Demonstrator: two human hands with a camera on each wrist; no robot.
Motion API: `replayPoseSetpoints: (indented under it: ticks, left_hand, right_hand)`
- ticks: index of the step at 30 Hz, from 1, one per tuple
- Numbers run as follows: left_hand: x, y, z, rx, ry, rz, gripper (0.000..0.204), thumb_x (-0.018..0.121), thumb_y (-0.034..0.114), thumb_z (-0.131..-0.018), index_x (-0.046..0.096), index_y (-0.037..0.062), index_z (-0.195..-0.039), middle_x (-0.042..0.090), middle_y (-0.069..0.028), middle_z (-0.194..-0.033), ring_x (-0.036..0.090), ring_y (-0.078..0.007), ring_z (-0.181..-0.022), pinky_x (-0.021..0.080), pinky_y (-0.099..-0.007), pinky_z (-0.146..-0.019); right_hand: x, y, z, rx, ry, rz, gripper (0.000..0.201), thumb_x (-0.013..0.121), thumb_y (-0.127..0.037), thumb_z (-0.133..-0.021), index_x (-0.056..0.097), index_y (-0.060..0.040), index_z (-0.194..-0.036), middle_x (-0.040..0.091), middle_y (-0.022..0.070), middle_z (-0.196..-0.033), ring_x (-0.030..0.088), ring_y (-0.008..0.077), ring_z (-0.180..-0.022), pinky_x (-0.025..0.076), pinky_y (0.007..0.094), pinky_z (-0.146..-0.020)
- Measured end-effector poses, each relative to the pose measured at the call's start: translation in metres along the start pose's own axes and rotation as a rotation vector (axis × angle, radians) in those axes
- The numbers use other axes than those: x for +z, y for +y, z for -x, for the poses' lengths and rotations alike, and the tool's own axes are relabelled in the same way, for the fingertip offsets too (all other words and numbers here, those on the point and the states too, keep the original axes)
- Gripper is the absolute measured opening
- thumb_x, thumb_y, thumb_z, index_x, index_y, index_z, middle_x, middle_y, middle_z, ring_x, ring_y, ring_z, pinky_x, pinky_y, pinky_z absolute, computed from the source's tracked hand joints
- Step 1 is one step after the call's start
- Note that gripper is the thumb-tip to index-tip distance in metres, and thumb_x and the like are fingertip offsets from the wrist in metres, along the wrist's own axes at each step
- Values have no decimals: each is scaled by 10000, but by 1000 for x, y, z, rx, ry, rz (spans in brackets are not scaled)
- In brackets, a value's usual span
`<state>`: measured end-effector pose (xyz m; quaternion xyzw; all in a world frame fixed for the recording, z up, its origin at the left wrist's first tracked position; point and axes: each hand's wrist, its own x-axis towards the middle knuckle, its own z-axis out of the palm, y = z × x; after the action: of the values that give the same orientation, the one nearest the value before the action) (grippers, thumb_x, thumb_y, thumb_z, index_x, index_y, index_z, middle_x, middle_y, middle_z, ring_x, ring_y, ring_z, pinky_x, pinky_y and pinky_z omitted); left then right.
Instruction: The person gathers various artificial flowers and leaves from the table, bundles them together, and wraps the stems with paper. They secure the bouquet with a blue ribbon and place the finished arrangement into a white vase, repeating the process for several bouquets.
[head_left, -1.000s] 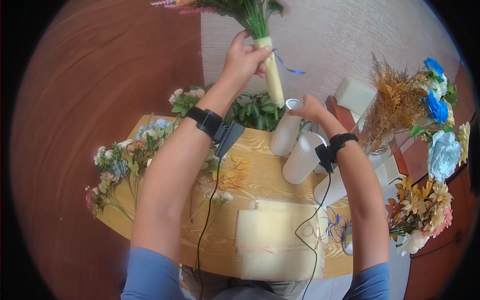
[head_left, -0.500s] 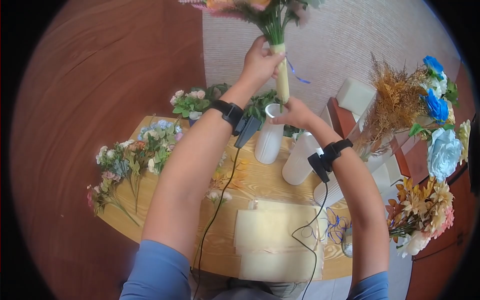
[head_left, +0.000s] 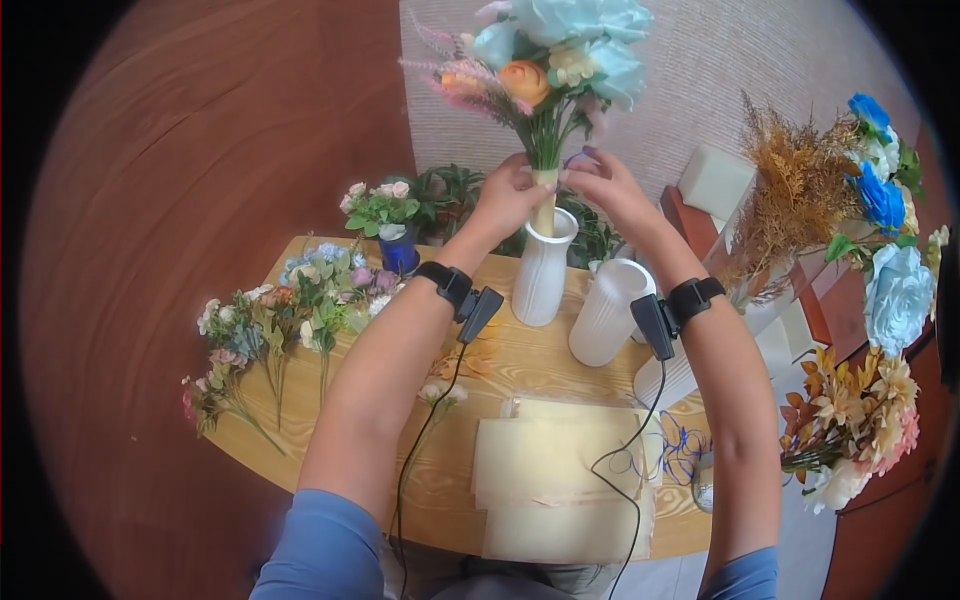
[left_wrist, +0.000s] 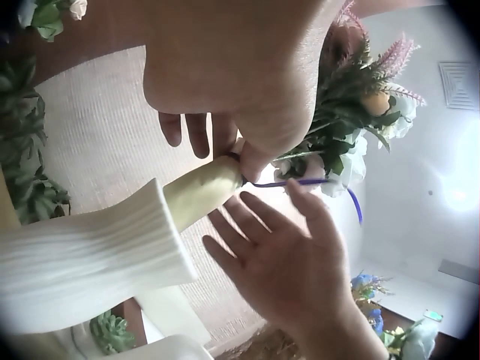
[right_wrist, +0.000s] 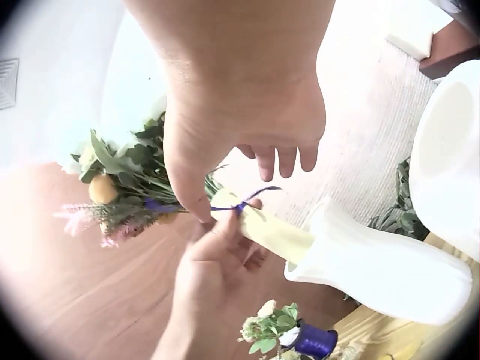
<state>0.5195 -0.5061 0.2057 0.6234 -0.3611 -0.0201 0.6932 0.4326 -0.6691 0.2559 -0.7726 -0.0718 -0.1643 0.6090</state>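
Note:
A bouquet of light blue, orange and pink flowers stands upright, its wrapped stem end inside the mouth of a white ribbed vase. The left hand pinches the pale wrap near its top, beside a blue ribbon. On the other side, the right hand is at the ribbon's height with its fingers extended and spread, as the left wrist view shows. The lower end of the stems is hidden in the vase.
A second white vase stands close to the right, with another beside it. Loose flower stems lie at the table's left. Pale sheets and tangled blue ribbon are in front. Dried flowers rise at the right.
The bouquet has come down and its wrapped end has entered the vase. The vase moved left and upright; the right hand has left its rim and risen to the wrap.

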Motion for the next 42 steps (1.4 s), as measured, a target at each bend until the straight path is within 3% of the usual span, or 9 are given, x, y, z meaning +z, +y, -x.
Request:
replayPoseSetpoints:
  ticks: [7,9,12,20,22,31,34,38,42]
  left_hand:
    - [1,-22,19,43,26,-196,372,736,127,-744,642,15,-1086,664,-103,-1065,600,-194,-1021,457,-325,-883]
    - [0,-26,23,-171,24,-200,438,706,203,-799,591,29,-1184,626,-105,-1156,564,-221,-1079,422,-337,-936]
    - [-2,-40,28,56,-174,-466,484,587,306,-907,493,28,-1292,539,-133,-1296,490,-259,-1191,334,-378,-1040]
    - [5,-37,29,19,-155,-399,442,615,257,-892,525,9,-1246,576,-104,-1233,514,-228,-1143,379,-360,-996]
    - [7,-30,35,3,-221,-123,469,664,259,-847,546,5,-1223,592,-108,-1206,529,-195,-1109,400,-342,-968]
    - [19,-40,42,-134,-118,-241,587,763,248,-702,561,-24,-1181,637,-137,-1102,609,-237,-1029,450,-347,-916]
    - [21,-58,40,-68,-127,-213,633,779,197,-672,522,-40,-1199,620,-161,-1124,598,-251,-1062,453,-354,-925]
    - [26,-80,42,7,-10,-260,676,789,161,-657,482,-31,-1227,601,-168,-1157,590,-259,-1079,464,-354,-921]
    - [28,-75,43,-113,-33,-363,764,812,185,-645,423,-17,-1271,565,-179,-1220,573,-266,-1111,464,-362,-928]
  right_hand:
    - [5,8,-5,69,49,-121,481,715,-281,-771,550,34,-1095,621,117,-1075,554,130,-958,405,264,-742]
    - [0,25,-8,117,48,-103,444,695,-246,-779,576,50,-1089,616,118,-1060,570,149,-938,431,288,-757]
    - [-2,47,-7,155,190,-22,456,669,-209,-791,563,72,-1134,623,129,-1043,589,175,-911,451,307,-777]
    - [-11,39,2,207,221,42,461,654,-180,-788,560,89,-1151,630,157,-1053,605,197,-926,457,310,-802]
    - [-13,39,6,214,237,70,456,653,-179,-787,565,90,-1145,630,158,-1054,606,197,-929,458,312,-803]
    - [-15,41,27,208,45,324,664,704,-338,-738,542,143,-1166,619,216,-1099,608,250,-980,459,306,-864]
    - [-16,45,31,196,6,390,683,704,-340,-732,535,143,-1183,625,230,-1091,616,277,-993,469,317,-867]
    - [-17,43,35,188,-94,651,724,711,-415,-696,561,123,-1157,632,270,-1056,627,307,-1013,485,338,-862]
    - [-14,29,51,221,-164,955,725,740,-488,-631,607,88,-1050,636,270,-1032,629,331,-1000,493,372,-847]
